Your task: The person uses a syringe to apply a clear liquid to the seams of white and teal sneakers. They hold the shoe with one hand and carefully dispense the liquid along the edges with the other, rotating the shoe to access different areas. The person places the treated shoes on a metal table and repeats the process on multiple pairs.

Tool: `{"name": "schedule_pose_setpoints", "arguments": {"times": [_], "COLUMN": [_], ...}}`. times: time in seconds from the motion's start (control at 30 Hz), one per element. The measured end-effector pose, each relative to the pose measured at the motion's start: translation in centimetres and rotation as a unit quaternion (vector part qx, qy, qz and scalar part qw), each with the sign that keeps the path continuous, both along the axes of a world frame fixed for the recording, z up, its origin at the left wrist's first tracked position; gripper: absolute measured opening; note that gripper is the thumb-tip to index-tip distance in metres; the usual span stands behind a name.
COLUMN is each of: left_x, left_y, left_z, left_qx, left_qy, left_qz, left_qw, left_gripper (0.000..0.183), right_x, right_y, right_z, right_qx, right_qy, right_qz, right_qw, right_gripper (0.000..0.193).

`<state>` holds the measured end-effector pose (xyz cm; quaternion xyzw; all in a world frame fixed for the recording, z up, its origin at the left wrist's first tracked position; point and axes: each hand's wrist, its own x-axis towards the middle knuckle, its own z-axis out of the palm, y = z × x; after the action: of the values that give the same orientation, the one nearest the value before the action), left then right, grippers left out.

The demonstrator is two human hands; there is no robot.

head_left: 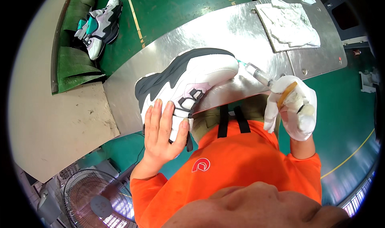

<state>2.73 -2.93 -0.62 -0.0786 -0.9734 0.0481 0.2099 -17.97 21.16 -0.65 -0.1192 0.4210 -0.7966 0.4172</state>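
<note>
Had the white-and-black shoe over the metal worktop, on its side, dark sole facing away from me, toe to the R, lilac panels by the lacing. My L hand, bare, lay across the upper nr the collar, fingers nearly straight and side by side, thumb by the tongue; couldn't tell if that grip was clamped or just pressing. R hand, in a white glove, had its grip closed round the back end of a clear syringe, an orange-brown piece showing among the fingers. Syringe pointed L, greenish tip right at the shoe's toe edge; touching or a hair off, couldn't tell. Far R on the worktop: crumpled white cloth on a flat pad. Upper L, other shoes w/ teal bits sat on a green surface, well apart from mine, nr green strips. Lower L, a round fan.
</note>
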Motion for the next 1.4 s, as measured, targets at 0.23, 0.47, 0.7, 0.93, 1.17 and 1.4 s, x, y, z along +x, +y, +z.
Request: {"name": "schedule_pose_setpoints", "arguments": {"times": [0.23,0.47,0.7,0.93,1.17,1.4], "left_x": [-0.4,-1.4,-3.5,-7.3,-12.2,-16.8], "left_y": [-0.3,-1.2,-2.9,-6.5,-11.0,-15.9], "left_z": [0.5,1.9,4.0,6.7,7.5,9.1], "left_qx": [0.006,0.04,0.115,0.25,0.406,0.475], "left_qy": [-0.004,-0.019,-0.062,-0.158,-0.305,-0.502], "left_qz": [0.007,0.001,-0.005,-0.02,0.033,-0.077], "left_qw": [1.0,0.999,0.991,0.955,0.861,0.719], "left_gripper": [0.036,0.032,0.037,0.054,0.058,0.09], "right_x": [1.3,1.4,0.4,-1.3,-1.7,-1.4], "right_y": [-0.7,-1.3,-2.3,-3.6,-5.2,-4.8], "right_z": [1.9,1.4,0.0,-3.1,-7.1,-7.4], "right_qx": [0.108,0.098,0.058,0.082,0.068,0.057], "right_qy": [0.129,0.262,0.308,0.388,0.367,0.351], "right_qz": [0.005,0.017,0.033,0.011,-0.003,0.049], "right_qw": [0.986,0.96,0.949,0.918,0.928,0.933], "right_gripper": [0.051,0.057,0.061,0.059,0.057,0.058]}}
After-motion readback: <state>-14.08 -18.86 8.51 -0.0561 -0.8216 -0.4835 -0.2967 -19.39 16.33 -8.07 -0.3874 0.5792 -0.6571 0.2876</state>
